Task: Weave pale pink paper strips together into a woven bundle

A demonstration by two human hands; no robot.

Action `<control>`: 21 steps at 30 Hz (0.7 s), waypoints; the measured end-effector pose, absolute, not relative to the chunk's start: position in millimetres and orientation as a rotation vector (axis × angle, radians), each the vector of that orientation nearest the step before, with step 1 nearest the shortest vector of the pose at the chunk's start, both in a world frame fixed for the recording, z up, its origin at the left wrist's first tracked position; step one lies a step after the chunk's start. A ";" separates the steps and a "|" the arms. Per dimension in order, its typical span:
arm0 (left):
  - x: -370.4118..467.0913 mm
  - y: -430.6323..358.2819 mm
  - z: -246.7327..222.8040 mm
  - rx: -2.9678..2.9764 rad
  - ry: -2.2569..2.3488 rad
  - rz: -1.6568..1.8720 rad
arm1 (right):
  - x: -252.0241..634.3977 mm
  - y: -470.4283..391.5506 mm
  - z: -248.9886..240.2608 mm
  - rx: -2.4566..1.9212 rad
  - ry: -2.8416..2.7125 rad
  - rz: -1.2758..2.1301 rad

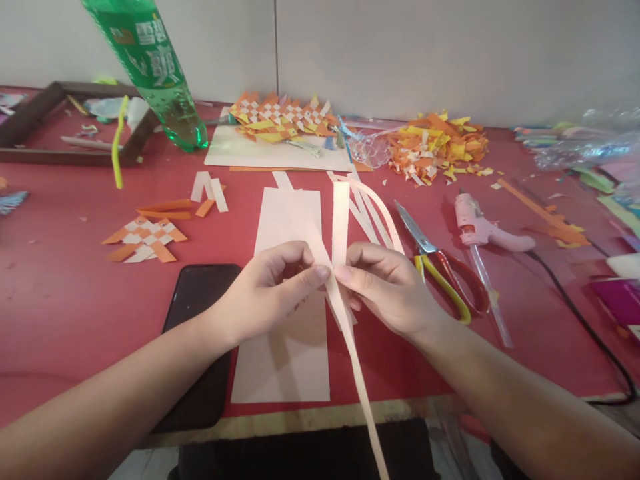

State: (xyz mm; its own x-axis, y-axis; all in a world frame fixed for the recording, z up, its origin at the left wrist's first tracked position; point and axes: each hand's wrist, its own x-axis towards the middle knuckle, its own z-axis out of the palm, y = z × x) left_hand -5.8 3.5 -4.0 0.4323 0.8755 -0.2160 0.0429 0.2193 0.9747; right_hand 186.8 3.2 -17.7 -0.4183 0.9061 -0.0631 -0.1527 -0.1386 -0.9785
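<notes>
My left hand [280, 287] and my right hand [387, 287] meet over the middle of the red table, both with fingers closed on pale paper strips [341, 223]. The strips cross between my thumbs. One stands upright, another arches over to the right behind my right hand, and a long end hangs down past the table's front edge. Beneath and to the left lies a pale rectangular sheet [280, 360]. More loose strips [367, 213] lie behind my right hand. My curled fingers partly hide the crossing.
A black phone [200, 393] lies under my left forearm. Scissors [443, 260] and a pink glue gun [493, 230] are right. A green bottle [150, 73], woven paper pieces [147, 237], a dark frame [50, 157] and an orange-yellow paper pile [435, 147] lie beyond.
</notes>
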 end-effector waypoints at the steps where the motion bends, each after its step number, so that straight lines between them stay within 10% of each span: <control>1: -5.9 3.3 -3.5 1.206 0.975 0.720 | 186.6 3.4 -17.7 -0.914 -1.317 1.664; 21: -5.1 2.4 0.5 1.287 0.903 0.692 | 186.2 2.8 -16.7 -0.919 -1.280 1.731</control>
